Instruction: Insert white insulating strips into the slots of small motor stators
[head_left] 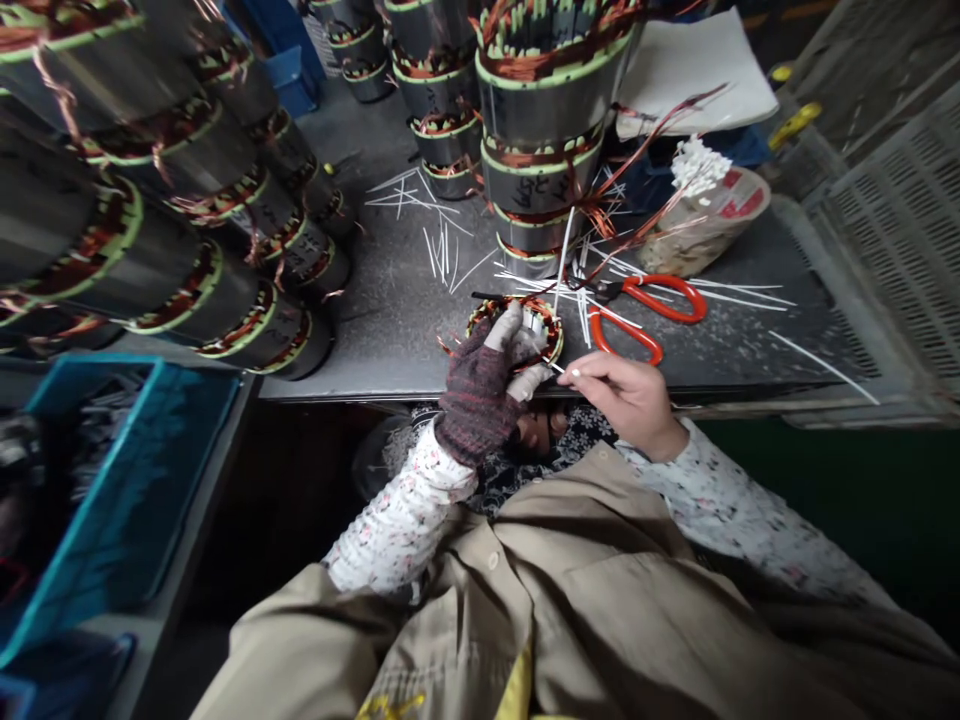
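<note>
My left hand (487, 385), in a dark knitted glove with pale fingertips, grips a motor stator (553, 345) at the bench's front edge. Copper windings and a yellow-green rim show around its top, while the glove hides much of the rest. Bare and pinched at the fingertips, my right hand (630, 395) holds the end of a thin white tube (556, 367) at the stator's near right rim. Another white tube (565, 262) stands up from the stator's far side. Just beyond my right hand lie scissors with red-orange handles (667, 298).
Stacked stators (536, 180) rise behind the work, with more stacks (262, 320) at left. Loose white tubes (442, 250) lie scattered over the grey bench (375, 340). A tape roll (742, 195) with a white bundle stands right, beside a grey crate (885, 240). A teal bin (150, 440) sits lower left.
</note>
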